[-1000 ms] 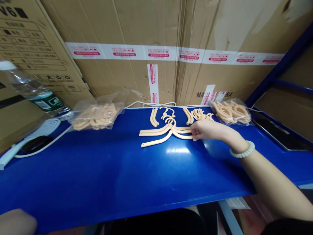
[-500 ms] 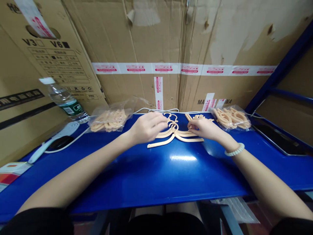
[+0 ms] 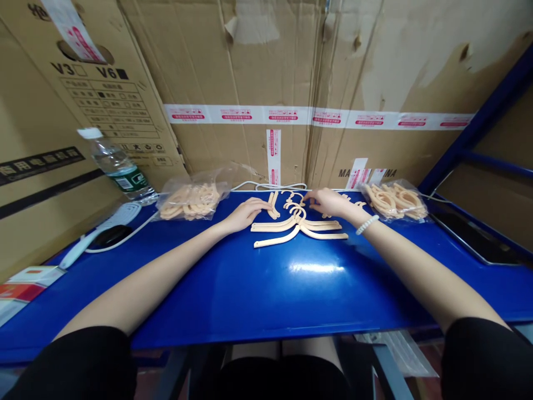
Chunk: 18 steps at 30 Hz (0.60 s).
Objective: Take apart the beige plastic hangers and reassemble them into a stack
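Note:
Several beige plastic folding clothes hangers lie spread in front of me on the blue table, their arms outstretched and hooks overlapping. My left hand rests to their left, fingers stretched toward a small bundle of loose hanger arms; the fingertips are at its edge. Behind the hangers lie some loose hooks. Over these reaches my right hand, index finger extended and the others bent, with the fingertips beside a hook. No held thing shows in it. More small beige pieces lie partly hidden behind the right hand.
Clear bags of beige parts stand on either side, a left bag and a right bag. Far left are a water bottle and a pale brush-like object. A dark tablet-like device lies right. Cardboard rises behind.
My left hand has drawn back leftward from the hangers, baring the loose arms. My right hand has moved left and away from me, to the hooks. The view has shifted slightly.

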### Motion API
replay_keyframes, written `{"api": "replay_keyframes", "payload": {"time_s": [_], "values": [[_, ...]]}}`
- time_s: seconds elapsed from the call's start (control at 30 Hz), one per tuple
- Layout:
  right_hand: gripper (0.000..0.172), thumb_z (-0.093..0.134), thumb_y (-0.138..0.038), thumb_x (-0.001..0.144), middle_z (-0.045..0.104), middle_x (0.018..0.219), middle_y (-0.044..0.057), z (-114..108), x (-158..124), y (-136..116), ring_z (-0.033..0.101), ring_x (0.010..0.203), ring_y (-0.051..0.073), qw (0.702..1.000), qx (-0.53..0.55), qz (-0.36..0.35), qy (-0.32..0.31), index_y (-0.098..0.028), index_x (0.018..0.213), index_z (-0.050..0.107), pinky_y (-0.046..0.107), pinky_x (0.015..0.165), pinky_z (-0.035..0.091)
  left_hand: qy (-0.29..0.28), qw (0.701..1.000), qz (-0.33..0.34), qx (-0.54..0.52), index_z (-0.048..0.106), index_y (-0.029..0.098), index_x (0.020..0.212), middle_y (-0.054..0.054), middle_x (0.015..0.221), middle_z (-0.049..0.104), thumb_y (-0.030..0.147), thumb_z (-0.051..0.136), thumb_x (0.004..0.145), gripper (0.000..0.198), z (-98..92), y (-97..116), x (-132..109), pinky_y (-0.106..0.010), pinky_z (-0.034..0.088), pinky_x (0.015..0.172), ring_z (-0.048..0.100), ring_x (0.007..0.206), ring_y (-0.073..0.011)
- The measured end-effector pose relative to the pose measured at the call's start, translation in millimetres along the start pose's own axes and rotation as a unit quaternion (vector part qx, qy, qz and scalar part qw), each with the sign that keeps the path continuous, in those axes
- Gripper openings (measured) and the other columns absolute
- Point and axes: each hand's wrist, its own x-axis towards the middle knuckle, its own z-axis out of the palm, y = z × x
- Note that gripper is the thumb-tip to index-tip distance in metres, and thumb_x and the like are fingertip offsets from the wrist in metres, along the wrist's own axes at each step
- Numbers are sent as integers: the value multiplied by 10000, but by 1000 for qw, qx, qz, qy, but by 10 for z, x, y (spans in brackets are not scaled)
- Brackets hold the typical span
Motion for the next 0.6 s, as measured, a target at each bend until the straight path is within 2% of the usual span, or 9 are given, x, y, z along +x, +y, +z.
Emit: {"api": "replay_keyframes", "payload": {"time_s": [0.13,0.27,0.4,0.5,0.6], "values": [[375,629,-81,870,762,1066,96,21,165,-48,695,923,230,1000,9,-9,-24,-195,1219,708,258,702,428,-3,1000,-9,4,691,215,1151,-74,1215,716,164,458,999,283,0,-6,5,-472,448,1078,607,1190,-224],[227,610,-111,904,767,1037,101,74,241,-77,697,909,229,999,32,-6,-25,-192,1058,755,259,698,419,-7,999,-28,14,701,219,1091,-83,1195,689,219,521,992,206,-5,1,8,-472,455,1061,601,1171,-234],[135,606,-126,906,758,960,101,115,232,-41,690,885,230,997,79,11,14,-174,927,731,268,718,422,-13,999,-41,23,713,223,1022,-81,1173,650,238,523,989,193,-2,24,15,-459,452,1065,591,1156,-234],[121,577,-158,930,748,936,87,98,153,-13,690,831,205,987,144,30,63,-166,998,678,266,722,449,-9,998,-46,29,716,222,981,-75,1140,635,239,543,976,174,10,38,15,-444,458,1053,587,1125,-236],[181,488,-256,997,743,965,94,44,-4,-52,688,731,165,969,220,45,103,-158,1101,599,257,668,485,9,998,-58,39,706,218,920,-69,1103,636,225,567,959,145,13,48,13,-447,462,1037,577,1090,-244]]}}
